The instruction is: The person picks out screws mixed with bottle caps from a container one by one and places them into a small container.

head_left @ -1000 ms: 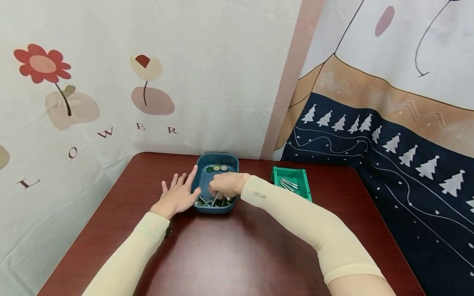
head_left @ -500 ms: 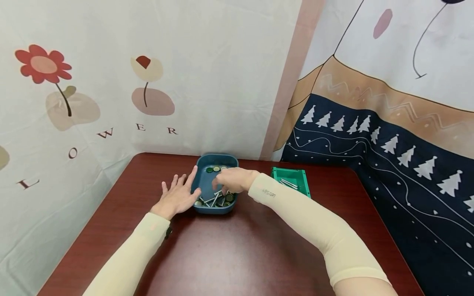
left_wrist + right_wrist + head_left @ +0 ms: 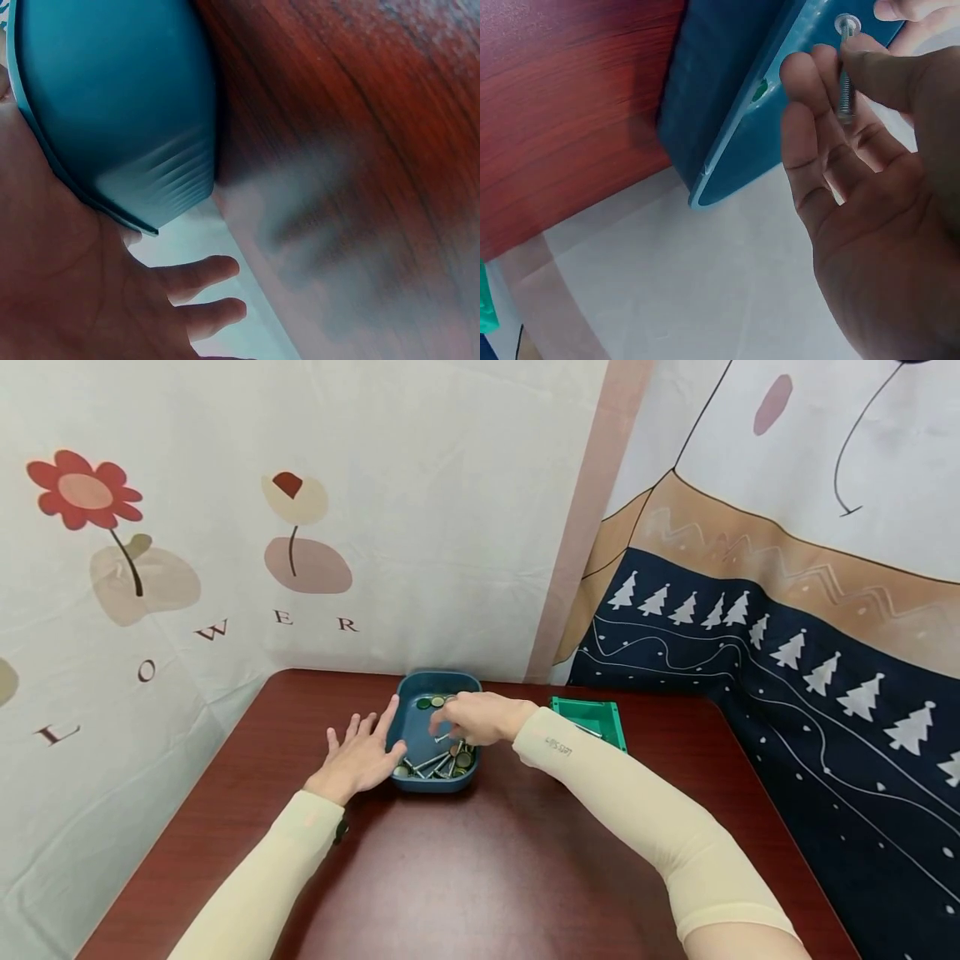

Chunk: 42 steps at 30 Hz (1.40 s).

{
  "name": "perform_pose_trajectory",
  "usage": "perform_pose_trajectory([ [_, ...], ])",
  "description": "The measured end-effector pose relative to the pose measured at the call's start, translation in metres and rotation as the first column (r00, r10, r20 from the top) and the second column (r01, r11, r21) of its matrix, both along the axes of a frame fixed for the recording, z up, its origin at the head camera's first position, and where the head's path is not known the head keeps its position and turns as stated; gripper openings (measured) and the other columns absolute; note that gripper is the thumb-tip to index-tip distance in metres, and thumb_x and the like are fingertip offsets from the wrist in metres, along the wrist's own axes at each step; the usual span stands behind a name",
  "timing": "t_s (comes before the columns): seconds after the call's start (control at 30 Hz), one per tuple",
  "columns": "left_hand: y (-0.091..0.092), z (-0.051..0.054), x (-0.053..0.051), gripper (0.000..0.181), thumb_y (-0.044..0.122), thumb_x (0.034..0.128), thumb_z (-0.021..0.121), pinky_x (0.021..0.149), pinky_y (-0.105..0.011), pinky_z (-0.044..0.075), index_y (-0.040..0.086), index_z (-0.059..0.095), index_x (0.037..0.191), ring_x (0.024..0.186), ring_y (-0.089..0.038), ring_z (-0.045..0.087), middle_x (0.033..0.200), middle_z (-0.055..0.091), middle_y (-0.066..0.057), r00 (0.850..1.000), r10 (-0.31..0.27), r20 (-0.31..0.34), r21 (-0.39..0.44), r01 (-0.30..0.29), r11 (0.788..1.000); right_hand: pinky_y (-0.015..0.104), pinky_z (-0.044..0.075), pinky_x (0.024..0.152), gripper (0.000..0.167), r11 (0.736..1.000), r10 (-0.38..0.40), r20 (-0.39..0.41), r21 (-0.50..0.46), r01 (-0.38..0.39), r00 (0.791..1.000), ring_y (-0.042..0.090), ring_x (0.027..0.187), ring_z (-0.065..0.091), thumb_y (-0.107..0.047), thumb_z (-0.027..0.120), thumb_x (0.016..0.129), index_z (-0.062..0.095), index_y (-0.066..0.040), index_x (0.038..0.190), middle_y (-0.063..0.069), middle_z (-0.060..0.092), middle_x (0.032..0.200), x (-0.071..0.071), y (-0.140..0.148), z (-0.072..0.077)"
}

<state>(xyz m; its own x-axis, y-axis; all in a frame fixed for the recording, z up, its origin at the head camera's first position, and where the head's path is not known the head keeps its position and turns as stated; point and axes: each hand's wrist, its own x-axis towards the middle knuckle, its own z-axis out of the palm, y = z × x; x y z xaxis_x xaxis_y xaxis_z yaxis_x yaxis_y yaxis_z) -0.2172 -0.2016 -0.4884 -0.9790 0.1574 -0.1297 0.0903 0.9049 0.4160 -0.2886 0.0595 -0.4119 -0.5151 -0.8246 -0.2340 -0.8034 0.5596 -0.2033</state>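
Note:
My right hand (image 3: 486,718) is over the blue tray (image 3: 408,720) and pinches a silver screw (image 3: 845,90) between thumb and fingertips. In the right wrist view its threaded shaft and round head show clear of the tray floor. My left hand (image 3: 352,762) lies along the tray's left side, fingers spread, the thumb side touching the rim. A pile of screws (image 3: 433,767) and round button-like discs (image 3: 464,760) fills the tray's near end. At its far end sit a few more discs (image 3: 423,702), partly hidden by my right hand.
To the right stands a green tray (image 3: 611,727) with silver screws (image 3: 588,731) in it, partly covered by my right sleeve. Both trays are near the back edge of the dark red table (image 3: 465,877). A printed cloth (image 3: 450,527) hangs right behind.
My right hand has risen out of the pile at the near end and shifted slightly right and farther back, with a screw in its fingers. The left hand has stayed put.

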Motion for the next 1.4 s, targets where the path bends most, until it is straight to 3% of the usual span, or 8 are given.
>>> perform_pose_trajectory([
  [0.23, 0.0, 0.0, 0.001, 0.087, 0.05, 0.1199, 0.046, 0.135, -0.093, -0.003, 0.034, -0.004, 0.19, 0.178, -0.066, 0.006, 0.191, 0.02, -0.037, 1.0, -0.001, 0.005, -0.006, 0.001, 1.0, 0.03, 0.069, 0.091, 0.049, 0.999, -0.029, 0.013, 0.014, 0.029, 0.999, 0.016, 0.117, 0.083, -0.001, 0.069, 0.115, 0.074, -0.02, 0.16, 0.007, 0.08, 0.152, 0.003, 0.006, -0.002],
  [0.4, 0.0, 0.001, 0.0, 0.087, 0.051, 0.1194, 0.045, 0.135, -0.093, -0.003, 0.033, -0.003, 0.19, 0.178, -0.066, 0.007, 0.191, 0.021, -0.036, 1.0, 0.0, -0.002, -0.003, 0.0, 1.0, 0.034, 0.067, 0.102, 0.044, 0.999, -0.052, 0.095, 0.001, 0.052, 0.994, 0.018, 0.121, 0.076, -0.003, 0.06, 0.119, 0.075, -0.02, 0.156, 0.008, 0.077, 0.154, 0.003, 0.013, 0.001],
  [0.63, 0.001, 0.001, 0.0, 0.087, 0.05, 0.1195, 0.046, 0.135, -0.093, -0.003, 0.034, -0.002, 0.19, 0.178, -0.066, 0.007, 0.191, 0.021, -0.036, 1.0, 0.0, -0.007, 0.002, 0.0, 1.0, 0.041, 0.062, 0.118, 0.05, 0.999, -0.043, 0.162, -0.016, 0.046, 0.986, 0.026, 0.144, 0.07, 0.003, 0.052, 0.119, 0.073, -0.017, 0.159, 0.007, 0.073, 0.162, 0.003, 0.021, 0.0],
  [0.9, 0.001, 0.001, 0.0, 0.087, 0.049, 0.1194, 0.047, 0.135, -0.093, -0.003, 0.034, -0.002, 0.19, 0.178, -0.065, 0.007, 0.191, 0.021, -0.036, 1.0, 0.003, -0.005, 0.002, -0.003, 1.0, 0.038, 0.061, 0.109, 0.046, 0.996, -0.08, 0.208, -0.022, 0.086, 0.975, 0.02, 0.116, 0.066, 0.003, 0.052, 0.118, 0.064, -0.018, 0.158, 0.014, 0.075, 0.141, 0.004, 0.033, -0.005],
  [1.17, 0.001, 0.001, 0.0, 0.087, 0.048, 0.1191, 0.047, 0.136, -0.092, -0.004, 0.034, -0.002, 0.19, 0.179, -0.065, 0.007, 0.191, 0.021, -0.036, 1.0, 0.006, -0.004, 0.008, -0.006, 1.0, 0.031, 0.055, 0.09, 0.043, 0.978, -0.107, 0.304, -0.137, 0.155, 0.947, 0.017, 0.094, 0.067, 0.004, 0.048, 0.119, 0.055, -0.009, 0.159, 0.025, 0.079, 0.117, 0.0, 0.047, -0.003],
  [1.4, 0.0, 0.001, 0.0, 0.088, 0.048, 0.1192, 0.047, 0.135, -0.093, -0.004, 0.034, -0.003, 0.19, 0.178, -0.065, 0.007, 0.191, 0.021, -0.036, 1.0, 0.003, 0.001, 0.007, -0.003, 1.0, 0.031, 0.065, 0.08, 0.035, 0.95, -0.128, 0.352, -0.223, 0.217, 0.927, 0.017, 0.085, 0.074, -0.001, 0.056, 0.119, 0.058, -0.012, 0.153, 0.016, 0.083, 0.111, -0.003, 0.061, 0.0],
])
